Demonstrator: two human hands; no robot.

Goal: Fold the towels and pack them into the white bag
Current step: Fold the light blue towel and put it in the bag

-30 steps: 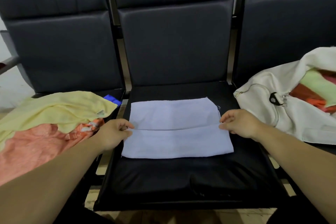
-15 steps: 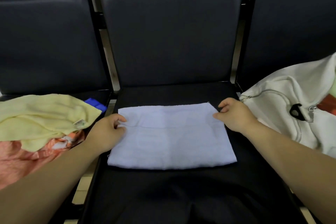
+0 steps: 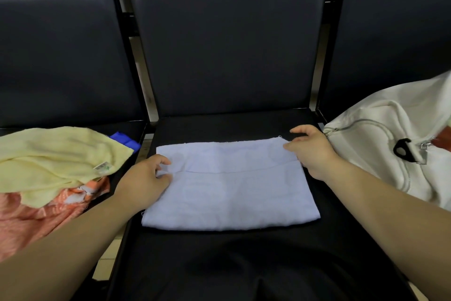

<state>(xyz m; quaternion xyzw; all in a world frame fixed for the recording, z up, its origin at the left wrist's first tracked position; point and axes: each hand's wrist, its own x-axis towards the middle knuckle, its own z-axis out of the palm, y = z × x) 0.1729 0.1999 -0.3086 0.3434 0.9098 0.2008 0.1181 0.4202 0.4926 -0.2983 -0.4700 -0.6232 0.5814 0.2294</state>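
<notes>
A light blue towel [image 3: 231, 193] lies folded flat on the middle black seat [image 3: 219, 264], with a fold edge running across its far third. My left hand [image 3: 144, 178] pinches the left end of that folded layer. At the far right corner my right hand [image 3: 312, 151] has its fingers curled on the towel's edge. The white bag [image 3: 366, 154], with a zip and a black clip, lies on the right seat, and a bit of orange cloth [image 3: 444, 138] shows inside it at the frame edge.
On the left seat a pale yellow towel [image 3: 48, 154] is heaped over an orange patterned towel [image 3: 36, 217], with a blue cloth [image 3: 125, 140] peeking out behind. Dark seat backs rise behind all three seats. Narrow gaps separate the seats.
Both hands have drawn the towel's upper layer toward the seat back, so the fold edge now sits farther back. The view has shifted closer and to the right.
</notes>
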